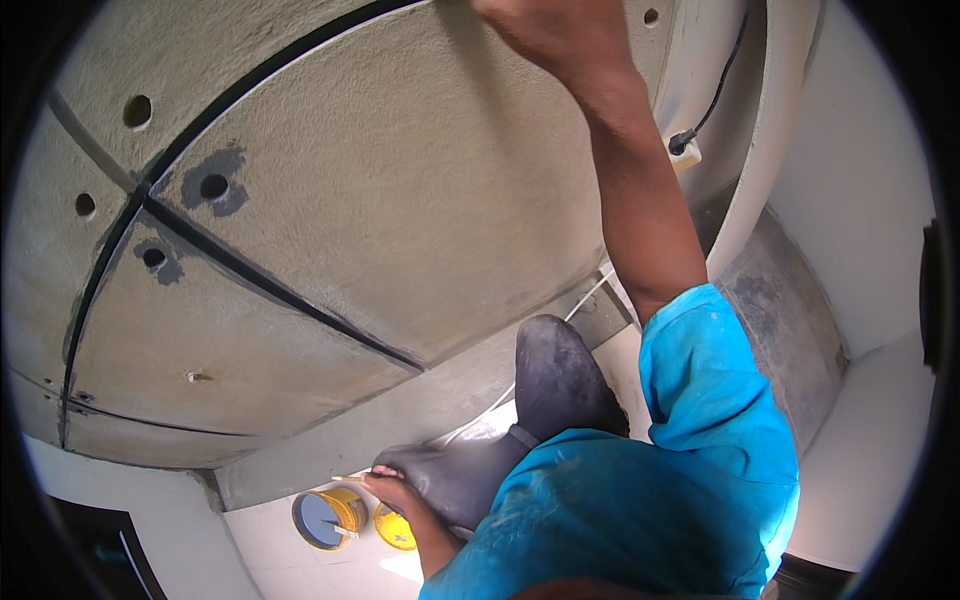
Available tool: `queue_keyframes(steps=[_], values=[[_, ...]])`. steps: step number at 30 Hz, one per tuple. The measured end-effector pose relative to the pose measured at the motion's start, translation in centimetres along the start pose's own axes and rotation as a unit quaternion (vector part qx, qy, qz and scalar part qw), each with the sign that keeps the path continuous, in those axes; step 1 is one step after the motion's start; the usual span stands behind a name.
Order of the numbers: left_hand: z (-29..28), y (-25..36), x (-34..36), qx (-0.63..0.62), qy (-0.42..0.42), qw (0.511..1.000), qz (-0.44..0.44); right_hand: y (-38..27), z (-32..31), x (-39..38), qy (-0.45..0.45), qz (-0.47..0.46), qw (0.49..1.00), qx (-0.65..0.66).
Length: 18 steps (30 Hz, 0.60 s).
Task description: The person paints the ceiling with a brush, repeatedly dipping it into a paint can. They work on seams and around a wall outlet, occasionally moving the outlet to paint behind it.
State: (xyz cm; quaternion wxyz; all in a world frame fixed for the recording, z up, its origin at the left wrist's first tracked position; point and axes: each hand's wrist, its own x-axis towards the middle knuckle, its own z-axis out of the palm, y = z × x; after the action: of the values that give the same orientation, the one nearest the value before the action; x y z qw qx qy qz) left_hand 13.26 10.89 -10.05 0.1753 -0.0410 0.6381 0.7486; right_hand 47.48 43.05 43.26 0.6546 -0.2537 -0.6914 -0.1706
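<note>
My right arm reaches up to a rough beige-grey wall [440, 210]. My right hand [545, 30] is at its upper part, with the fingers cut off by the picture's edge, so what it may hold is hidden. Low by my knee, my left hand [388, 487] is closed on a thin pale stick-like thing [347, 479], whose kind I cannot make out. Just below that hand stands a yellow bucket [352, 508] with grey material inside. A small pale tool [345, 531] shows at its rim. Beside the bucket lies a round yellow thing [396, 528], partly hidden by my forearm.
Black grooves [270, 270] cross the wall. Dark grey smears surround some round holes [214, 187]. On the right, a black plug [682, 141] sits in a pale socket by a curved panel [770, 120]. A white cable [490, 408] runs along the wall's foot.
</note>
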Motion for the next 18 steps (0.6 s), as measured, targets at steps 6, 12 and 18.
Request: queue_keyframes(steps=[6,12,18], values=[[-0.4,-0.3,0.4,-0.01,0.025,1.0,-0.012,-0.5,-0.1,3.3,-0.125,0.044,0.991,0.014],[0.1,-0.9,0.4,-0.005,0.0,1.0,0.016,0.9,-3.1,4.1,-0.145,0.064,0.98,-0.12],[-0.2,-0.5,0.6,-0.018,-0.004,1.0,0.003,-2.2,-0.6,3.8,-0.154,0.02,0.987,-0.039]])
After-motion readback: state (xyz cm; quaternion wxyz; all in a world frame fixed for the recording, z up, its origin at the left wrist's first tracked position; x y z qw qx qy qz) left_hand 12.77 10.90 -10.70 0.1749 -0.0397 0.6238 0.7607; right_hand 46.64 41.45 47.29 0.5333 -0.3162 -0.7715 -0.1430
